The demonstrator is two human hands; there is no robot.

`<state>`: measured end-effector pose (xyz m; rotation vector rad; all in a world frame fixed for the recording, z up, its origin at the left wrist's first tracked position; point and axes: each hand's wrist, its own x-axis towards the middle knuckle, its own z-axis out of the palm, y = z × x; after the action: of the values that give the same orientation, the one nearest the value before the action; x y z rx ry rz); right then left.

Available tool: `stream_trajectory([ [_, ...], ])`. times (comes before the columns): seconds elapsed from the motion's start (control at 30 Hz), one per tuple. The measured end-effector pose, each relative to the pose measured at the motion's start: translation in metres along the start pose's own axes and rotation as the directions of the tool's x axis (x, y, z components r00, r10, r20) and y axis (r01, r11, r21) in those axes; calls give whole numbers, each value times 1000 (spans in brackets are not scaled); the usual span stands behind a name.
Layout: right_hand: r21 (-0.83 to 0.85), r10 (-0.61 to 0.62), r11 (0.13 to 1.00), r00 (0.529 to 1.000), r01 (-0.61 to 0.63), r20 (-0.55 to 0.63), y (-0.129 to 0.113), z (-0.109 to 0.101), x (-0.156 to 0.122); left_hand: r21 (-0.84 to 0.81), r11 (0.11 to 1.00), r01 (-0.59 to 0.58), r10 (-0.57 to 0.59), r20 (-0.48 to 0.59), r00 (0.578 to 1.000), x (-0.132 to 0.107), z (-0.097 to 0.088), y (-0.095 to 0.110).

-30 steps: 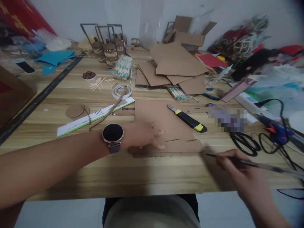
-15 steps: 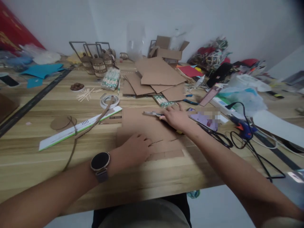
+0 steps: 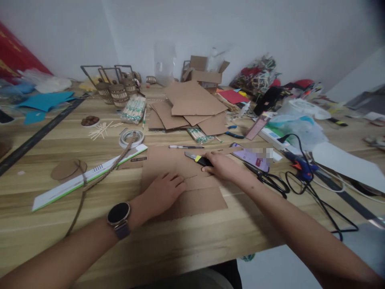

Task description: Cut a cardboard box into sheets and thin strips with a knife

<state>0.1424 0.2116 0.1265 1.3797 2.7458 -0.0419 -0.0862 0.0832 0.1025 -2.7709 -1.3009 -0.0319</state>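
Observation:
A sheet of brown cardboard (image 3: 168, 160) lies flat in front of me, with a short dark line across it. My left hand (image 3: 165, 188) rests on the sheet, fingers stretched out and holding nothing; a watch is on that wrist. My right hand (image 3: 221, 165) is closed around a black and yellow utility knife (image 3: 200, 159), its blade pointing left just above or on the cardboard; I cannot tell whether it touches. A pen (image 3: 185, 147) lies along the sheet's far edge. Black-handled scissors (image 3: 270, 178) lie right of my right hand, beside a phone (image 3: 254, 158).
Cardboard pieces (image 3: 195, 100) are stacked behind the sheet. To the left are a white-and-green strip (image 3: 90, 176), a tape roll (image 3: 131, 138) and a cardboard disc (image 3: 67, 169). A glue gun (image 3: 303, 166) with trailing cables lies right. Small lanterns (image 3: 118, 94) stand at the back.
The pen has left my right hand and lies on the cardboard. That hand has taken hold of the utility knife. My left hand stays on the sheet; the view has shifted slightly.

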Motion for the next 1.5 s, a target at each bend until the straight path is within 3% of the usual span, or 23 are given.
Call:
stream_trajectory([
  [0.1, 69, 26, 997, 999, -24, -34, 6, -1, -6, 24, 999, -41, 43, -98, 994, -9, 11, 17],
  [0.2, 147, 82, 987, 993, -69, -87, 6, -8, -16, -42, 994, -101, 96, -113, 989, -21, 22, 36],
  [0.23, 251, 96, 965, 992, -73, -77, 5, -11, -21, -54, 993, -104, 98, -109, 989, -24, 25, 39],
  [0.27, 417, 109, 905, 993, -82, -40, 2, -12, -27, -55, 994, -99, 92, -113, 989, -27, 28, 40],
  [0.3, 617, 118, 779, 993, -109, 27, -1, -13, -33, -47, 995, -88, 82, -124, 989, -28, 31, 40],
  [0.37, 905, 105, 360, 974, -226, 202, -11, -14, -45, -33, 998, -62, 56, -158, 986, -29, 35, 36],
  [0.4, 942, 86, 166, 956, -291, 280, -16, -13, -50, -34, 998, -51, 44, -172, 984, -28, 36, 33],
  [0.43, 939, 66, 43, 939, -341, 338, -21, -12, -54, -39, 998, -44, 36, -182, 983, -28, 37, 31],
  [0.5, 918, 40, -91, 919, -387, 392, -30, -10, -60, -53, 998, -41, 31, -176, 984, -26, 37, 29],
  [0.57, 904, 3, -171, 918, -391, 397, -36, -7, -64, -58, 998, -37, 26, -181, 983, -26, 36, 29],
  [0.73, 886, -80, -252, 921, -389, 382, -42, -3, -78, -6, 1000, -27, 25, -209, 978, -28, 39, 24],
  [0.9, 899, -165, -214, 921, -383, 353, -37, -5, -92, -8, 1000, 6, -7, -240, 971, -30, 41, 14],
  [1.0, 923, -224, -94, 911, -374, 347, -31, -8, -96, -25, 999, 34, -39, -271, 962, -33, 34, 9],
  [1.2, 936, -349, 234, 876, -263, 333, -25, -15, -83, -33, 983, 179, -180, -295, 938, -31, 26, -23],
  [1.3, 866, -355, 462, 856, -189, 376, -32, -20, -69, -59, 969, 239, -247, -248, 937, -21, 30, -37],
  [1.4, 654, -367, 753, 871, 73, 326, -45, -25, -57, -76, 961, 265, -275, -199, 941, -11, 35, -40],
  [1.5, 382, -419, 872, 869, 305, 263, -62, -25, -49, -90, 954, 286, -297, -148, 943, -7, 36, -35],
])
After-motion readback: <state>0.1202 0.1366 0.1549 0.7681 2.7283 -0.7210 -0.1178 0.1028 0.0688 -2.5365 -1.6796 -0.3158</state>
